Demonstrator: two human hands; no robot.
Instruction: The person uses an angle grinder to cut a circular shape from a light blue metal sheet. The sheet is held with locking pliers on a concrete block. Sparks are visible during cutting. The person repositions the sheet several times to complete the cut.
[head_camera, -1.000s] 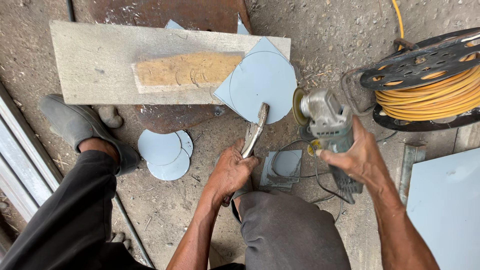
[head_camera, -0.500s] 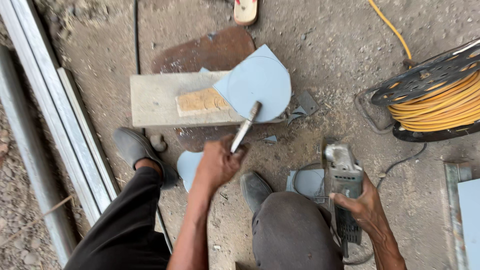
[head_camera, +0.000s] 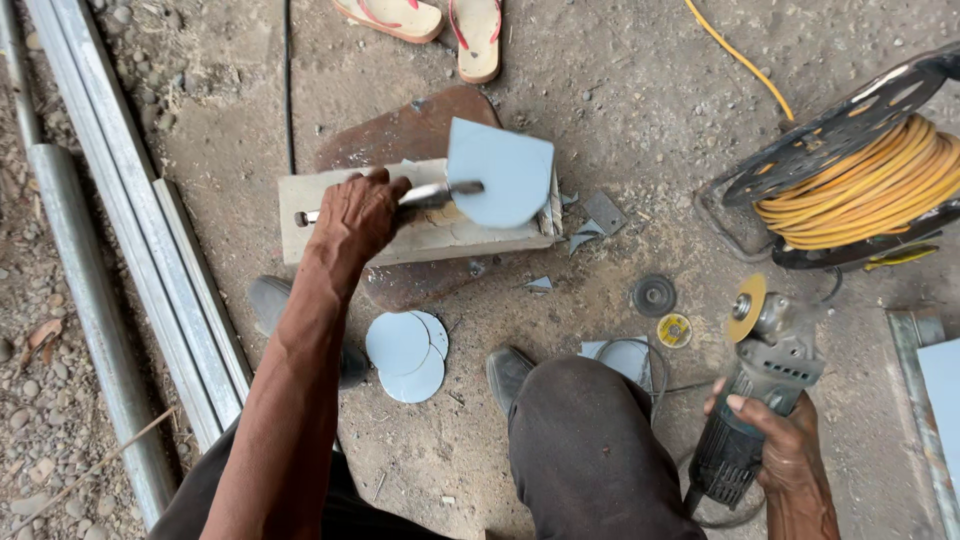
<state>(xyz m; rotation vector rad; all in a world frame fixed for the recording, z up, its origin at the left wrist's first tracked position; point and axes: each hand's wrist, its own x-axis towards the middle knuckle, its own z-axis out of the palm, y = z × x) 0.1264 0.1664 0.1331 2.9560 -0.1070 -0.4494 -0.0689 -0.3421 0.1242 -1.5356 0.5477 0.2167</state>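
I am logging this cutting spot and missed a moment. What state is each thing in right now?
left hand: closed on locking pliers
locking pliers: clamped on metal piece
metal piece: held over the board
board: flat on ground
right hand: gripping angle grinder
angle grinder: disc up, off the work
cut discs: stacked on ground
cable reel: wound, tilted

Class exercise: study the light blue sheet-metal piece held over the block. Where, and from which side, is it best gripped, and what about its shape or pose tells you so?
Grip the sheet-metal piece at its left straight edge, coming from the left, as the locking pliers in the left hand do. It is thin and flat, probably sharp-edged, so a clamping tool likely suits better than fingers, and that leaves its rounded lower edge free.
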